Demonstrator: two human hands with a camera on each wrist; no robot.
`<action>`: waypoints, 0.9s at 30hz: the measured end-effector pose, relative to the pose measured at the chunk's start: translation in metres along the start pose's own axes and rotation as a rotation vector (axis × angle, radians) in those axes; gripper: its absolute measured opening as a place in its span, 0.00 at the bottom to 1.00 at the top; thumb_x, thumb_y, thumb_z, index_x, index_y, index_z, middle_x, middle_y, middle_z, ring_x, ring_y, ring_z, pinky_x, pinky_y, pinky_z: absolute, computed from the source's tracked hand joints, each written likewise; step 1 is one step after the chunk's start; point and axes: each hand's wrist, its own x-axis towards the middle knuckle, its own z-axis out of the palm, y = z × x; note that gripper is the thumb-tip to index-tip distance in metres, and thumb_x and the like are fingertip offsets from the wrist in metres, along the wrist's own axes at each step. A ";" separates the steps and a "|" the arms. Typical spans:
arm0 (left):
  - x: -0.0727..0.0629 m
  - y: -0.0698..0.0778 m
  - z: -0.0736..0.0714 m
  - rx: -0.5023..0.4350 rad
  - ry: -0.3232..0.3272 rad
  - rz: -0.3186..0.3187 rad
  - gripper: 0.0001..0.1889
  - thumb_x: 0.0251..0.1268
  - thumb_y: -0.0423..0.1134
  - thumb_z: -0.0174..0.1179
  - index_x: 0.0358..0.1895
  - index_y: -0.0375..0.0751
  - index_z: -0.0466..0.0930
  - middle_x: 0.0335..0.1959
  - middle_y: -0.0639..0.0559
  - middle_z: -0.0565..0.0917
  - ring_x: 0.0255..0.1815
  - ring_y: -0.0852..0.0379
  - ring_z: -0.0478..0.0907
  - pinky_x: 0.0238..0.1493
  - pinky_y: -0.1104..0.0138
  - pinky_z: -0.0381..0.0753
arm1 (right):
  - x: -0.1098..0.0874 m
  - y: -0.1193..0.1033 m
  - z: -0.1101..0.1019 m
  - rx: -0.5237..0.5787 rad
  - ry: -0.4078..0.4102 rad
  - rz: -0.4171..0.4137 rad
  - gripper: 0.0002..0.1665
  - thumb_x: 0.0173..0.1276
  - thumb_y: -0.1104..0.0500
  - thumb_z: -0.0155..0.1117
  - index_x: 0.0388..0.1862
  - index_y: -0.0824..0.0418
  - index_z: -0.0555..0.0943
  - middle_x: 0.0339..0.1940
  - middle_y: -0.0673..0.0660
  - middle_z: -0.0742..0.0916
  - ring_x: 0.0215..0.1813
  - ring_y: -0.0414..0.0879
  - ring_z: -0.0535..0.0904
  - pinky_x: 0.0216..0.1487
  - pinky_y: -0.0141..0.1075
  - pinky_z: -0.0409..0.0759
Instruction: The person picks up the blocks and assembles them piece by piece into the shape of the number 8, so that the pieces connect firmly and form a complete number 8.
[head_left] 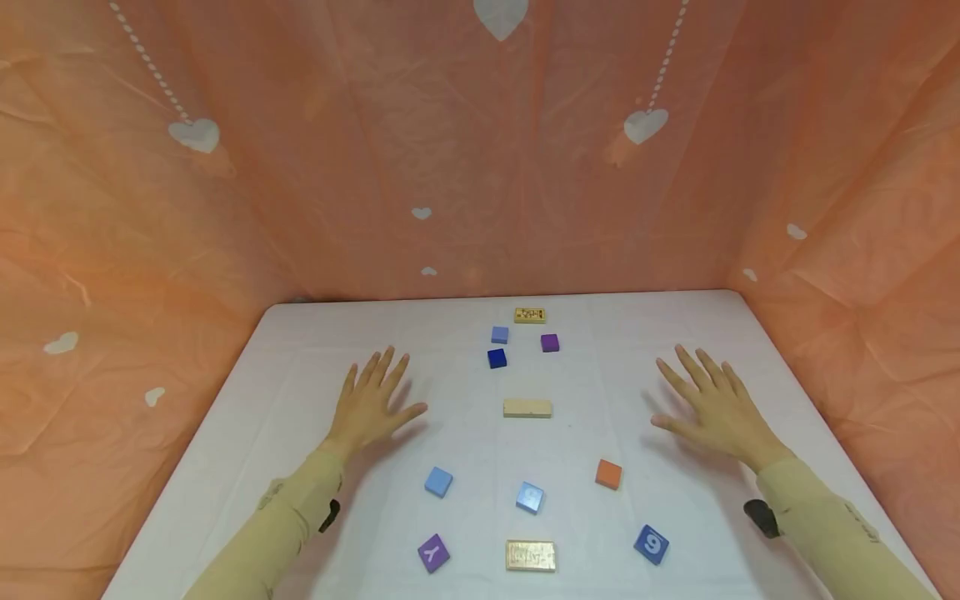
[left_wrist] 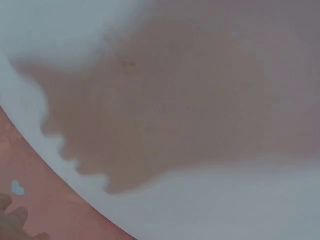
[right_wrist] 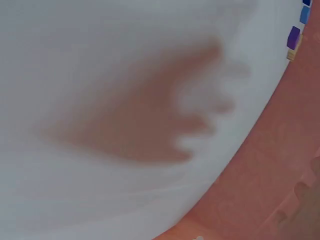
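My left hand hovers over the left side of a white-covered table, fingers spread, holding nothing. My right hand hovers over the right side, also spread and holding nothing. Between them lies a cream rectangular block. Closer to me are a light blue square block, a shiny pale blue block, an orange block, a purple block with a Y, a gold bar and a blue block marked 6 or 9. Both wrist views show hand shadows and some fingers.
Toward the table's far edge sit a gold patterned block, a periwinkle block, a dark blue block and a purple block. Orange cloth with white hearts encloses the back and sides.
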 end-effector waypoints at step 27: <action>0.051 0.090 0.009 -0.345 -0.142 0.034 0.18 0.60 0.46 0.60 0.49 0.41 0.80 0.42 0.48 0.84 0.42 0.54 0.79 0.45 0.60 0.78 | 0.072 -0.082 0.008 0.372 -0.064 -0.033 0.22 0.64 0.52 0.62 0.54 0.61 0.78 0.49 0.59 0.82 0.46 0.52 0.78 0.45 0.45 0.78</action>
